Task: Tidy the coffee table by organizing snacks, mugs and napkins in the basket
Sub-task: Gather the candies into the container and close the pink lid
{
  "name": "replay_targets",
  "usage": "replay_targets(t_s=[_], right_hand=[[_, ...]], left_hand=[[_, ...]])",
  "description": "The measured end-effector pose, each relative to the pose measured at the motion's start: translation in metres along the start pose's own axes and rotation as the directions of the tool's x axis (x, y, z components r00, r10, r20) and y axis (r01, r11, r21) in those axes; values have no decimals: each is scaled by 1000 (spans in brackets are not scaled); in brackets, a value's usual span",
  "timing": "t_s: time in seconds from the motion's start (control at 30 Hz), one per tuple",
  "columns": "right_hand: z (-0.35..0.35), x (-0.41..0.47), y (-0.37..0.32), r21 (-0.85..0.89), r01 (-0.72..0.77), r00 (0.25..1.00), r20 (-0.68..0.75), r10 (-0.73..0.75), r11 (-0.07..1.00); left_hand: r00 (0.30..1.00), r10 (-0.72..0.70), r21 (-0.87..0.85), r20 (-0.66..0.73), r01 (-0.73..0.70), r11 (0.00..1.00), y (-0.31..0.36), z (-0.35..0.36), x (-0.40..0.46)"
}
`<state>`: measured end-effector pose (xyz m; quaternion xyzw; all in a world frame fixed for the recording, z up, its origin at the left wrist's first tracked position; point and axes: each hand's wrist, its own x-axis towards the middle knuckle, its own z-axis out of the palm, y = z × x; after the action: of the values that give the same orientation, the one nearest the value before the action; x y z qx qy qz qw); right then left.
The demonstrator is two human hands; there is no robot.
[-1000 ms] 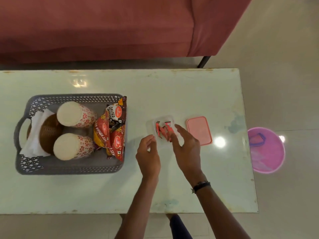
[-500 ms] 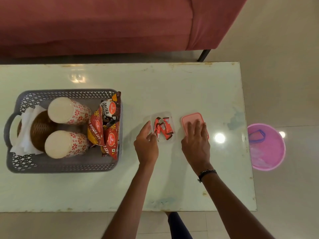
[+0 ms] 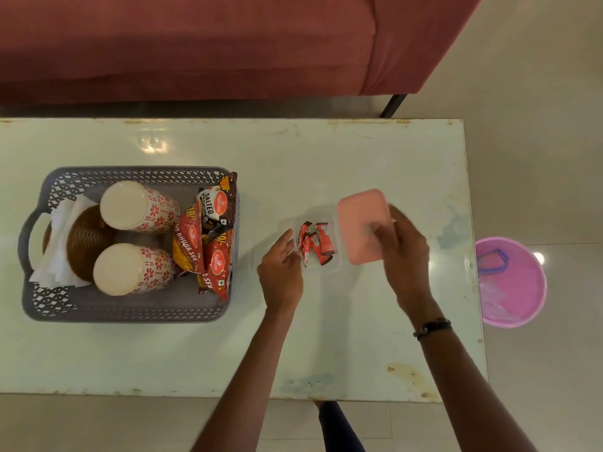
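Note:
A small clear box [image 3: 336,261] holding several red candy wrappers [image 3: 315,243] sits mid-table. My left hand [image 3: 282,272] touches its left edge, steadying it. My right hand [image 3: 403,252] holds the pink lid [image 3: 360,220] lifted and tilted just right of the box. To the left, a grey plastic basket [image 3: 130,309] holds two floral mugs [image 3: 137,207] [image 3: 130,269] lying on their sides, white napkins [image 3: 62,243], a brown woven piece [image 3: 86,243] and several snack packets [image 3: 213,236].
The pale coffee table [image 3: 326,158] ends at right near a pink bucket [image 3: 512,282] on the floor. A red sofa [image 3: 195,44] runs along the far side, with its dark leg [image 3: 393,106] near the table's far right corner.
My right hand went from the candies to the pink lid lying on the table, then picked it up and brought it toward the box. My left hand stayed at the box's left edge.

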<state>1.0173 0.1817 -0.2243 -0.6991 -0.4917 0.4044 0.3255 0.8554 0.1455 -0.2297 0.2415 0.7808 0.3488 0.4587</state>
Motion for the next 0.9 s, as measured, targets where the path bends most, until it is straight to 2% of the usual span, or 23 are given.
replay_targets(t_s=[0.03,0.1,0.37,0.53,0.7,0.9], right_hand=[[7,-3,5,71,-72,996,61,67,995],[24,-13,15,110,-176,982,93,166,978],[73,-45,6,178,-244,968,-19,252,953],[71,-40,4,149,-200,979,-12,204,968],[72,-33,9,21,-134,991,-9,134,991],[70,-30,5,120,-185,980,-45,191,975]], left_hand=[[1000,-3,0,0,3,1000,0,0,-1],[1000,-2,-3,5,2,1000,0,1,-2],[997,79,59,-3,-79,995,-4,-1,-5],[997,73,56,6,-73,996,0,-1,-3],[999,51,61,11,-52,997,1,-1,1],[999,32,48,-12,-32,998,0,-3,4]])
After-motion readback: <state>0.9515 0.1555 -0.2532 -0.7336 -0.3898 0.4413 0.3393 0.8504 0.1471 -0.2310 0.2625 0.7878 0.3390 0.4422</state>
